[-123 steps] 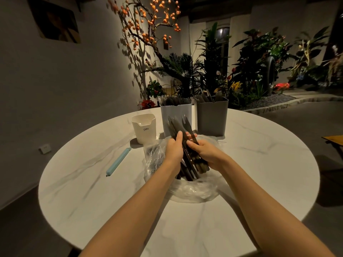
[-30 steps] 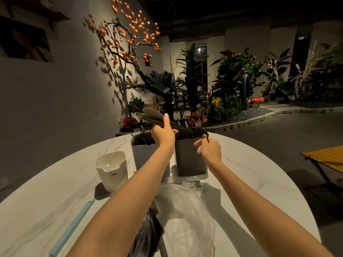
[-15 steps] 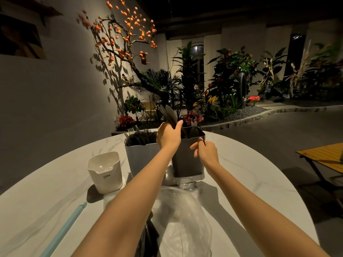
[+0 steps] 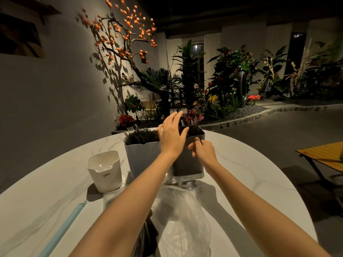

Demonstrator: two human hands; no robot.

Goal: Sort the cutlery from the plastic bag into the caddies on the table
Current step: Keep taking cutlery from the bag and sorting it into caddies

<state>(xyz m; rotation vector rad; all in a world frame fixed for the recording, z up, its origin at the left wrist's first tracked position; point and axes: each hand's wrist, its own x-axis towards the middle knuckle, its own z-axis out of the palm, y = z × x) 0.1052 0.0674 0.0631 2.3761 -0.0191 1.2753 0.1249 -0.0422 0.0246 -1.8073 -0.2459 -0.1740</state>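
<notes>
Standing at the far side of the round white marble table (image 4: 250,164), light grey caddy (image 4: 143,158) packed with dark forks (image 4: 141,136), dark grey caddy (image 4: 187,162) just right of it holding a few dark handles, white cup (image 4: 104,171) to the left. Left hand (image 4: 171,135) hovers over the dark caddy's rim, fingers spread, holding nothing; right hand (image 4: 205,152) at its near rim pinches a thin dark utensil (image 4: 200,139). Clear plastic bag (image 4: 181,219) lies near with dark cutlery inside, pale blue stick (image 4: 63,229) left; dim room, orange-fruited tree (image 4: 122,34), plants behind.
</notes>
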